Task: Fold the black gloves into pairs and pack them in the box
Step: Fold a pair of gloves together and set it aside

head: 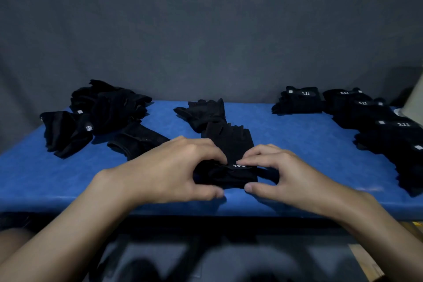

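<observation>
A black glove pair lies lengthwise in the middle of the blue table, its near end folded over with a white logo on top. My left hand pinches the left side of that folded end between fingers and thumb. My right hand pinches its right side the same way. Another loose glove lies just behind. An unsorted heap of black gloves sits at the left. Several folded pairs marked 5.11 line the right side.
A grey cloth backdrop hangs behind the table. A pale cardboard edge, perhaps the box, shows at the far right. The table's front edge runs right under my wrists, with dark blurred shapes below it.
</observation>
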